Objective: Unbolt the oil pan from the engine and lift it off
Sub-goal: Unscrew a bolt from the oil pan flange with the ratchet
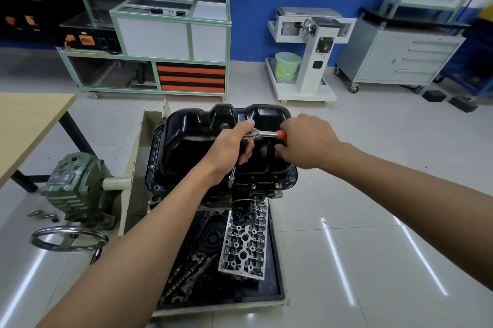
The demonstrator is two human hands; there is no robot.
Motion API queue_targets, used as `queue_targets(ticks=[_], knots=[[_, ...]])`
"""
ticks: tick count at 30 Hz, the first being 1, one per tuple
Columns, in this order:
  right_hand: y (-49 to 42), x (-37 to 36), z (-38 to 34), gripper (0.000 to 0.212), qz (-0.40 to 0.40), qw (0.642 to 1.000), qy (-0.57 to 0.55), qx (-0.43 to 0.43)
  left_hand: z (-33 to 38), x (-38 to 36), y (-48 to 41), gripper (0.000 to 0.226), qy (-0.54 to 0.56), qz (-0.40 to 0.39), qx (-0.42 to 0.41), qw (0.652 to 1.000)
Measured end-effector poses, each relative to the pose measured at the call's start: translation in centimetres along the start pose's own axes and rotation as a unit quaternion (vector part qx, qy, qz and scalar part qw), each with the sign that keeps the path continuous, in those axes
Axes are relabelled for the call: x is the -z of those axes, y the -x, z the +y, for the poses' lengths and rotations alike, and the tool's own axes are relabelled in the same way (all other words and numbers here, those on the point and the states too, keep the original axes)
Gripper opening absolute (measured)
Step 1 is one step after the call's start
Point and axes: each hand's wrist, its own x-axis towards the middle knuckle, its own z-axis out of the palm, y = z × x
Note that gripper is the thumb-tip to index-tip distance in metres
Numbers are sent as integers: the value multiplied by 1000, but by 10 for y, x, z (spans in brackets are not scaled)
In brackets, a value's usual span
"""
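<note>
Now my left hand (230, 150) curls round the ratchet (262, 135) head and extension, my right hand (306, 141) grips its red handle, socket (232, 181) down on the oil pan (192, 141) flange

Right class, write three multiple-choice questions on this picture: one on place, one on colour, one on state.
1. The wrench socket sits at: A. the near rim of the oil pan B. its far rim C. its top
2. The wrench handle is: A. blue B. red C. yellow
3. The oil pan is: A. lifted off B. seated on the engine C. turned on its side
Answers: 1 A, the socket meets the near rim's bolts; 2 B, red shows beside the right hand; 3 B, its rim lies on the engine.
</note>
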Motion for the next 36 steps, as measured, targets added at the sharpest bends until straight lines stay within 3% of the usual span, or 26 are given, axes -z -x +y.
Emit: queue_targets(ticks=[2, 4, 6, 10, 12, 14, 16, 20, 23, 25, 28, 32, 36], knots=[[15, 5, -4, 27, -60, 996, -60, 0, -1, -2, 0, 52, 26, 25, 3, 999], [31, 9, -16, 35, -133, 973, -187, 21, -2, -1, -2, 56, 39, 53, 2, 998], [48, 10, -37, 38, -213, 909, -356, 21, -3, 0, -2, 56, 44, 74, 1, 996], [67, -2, -68, 42, -282, 726, -625, -60, -6, 2, 2, 56, 51, 89, -10, 995], [68, -5, -69, 42, -307, 688, -654, -69, -9, 5, 5, 58, 41, 81, -13, 996], [64, -1, -61, 40, -323, 709, -624, -54, -9, 10, 6, 59, 35, 58, -13, 998], [57, 4, -51, 38, -308, 778, -547, -21, -7, 13, 6, 57, 32, 35, -11, 999], [35, 17, -28, 33, -265, 918, -294, 36, -5, 22, 6, 56, -5, 0, -24, 1000], [12, 21, -11, 18, -156, 984, -78, 22, -1, 24, 7, 53, -40, -22, -42, 998], [-1, 24, -8, 20, -60, 997, 35, 18, 3, 21, 6, 49, -60, -27, -53, 996], [-24, 24, -14, 17, 25, 992, 113, 40, 4, 15, 6, 48, -48, -33, -45, 997], [-57, 19, -26, 15, 73, 978, 171, 97, 1, 13, 9, 54, 35, -61, -8, 997], [-79, 23, -31, 15, 99, 960, 186, 185, 7, 6, 2, 68, -19, -106, -2, 994]])
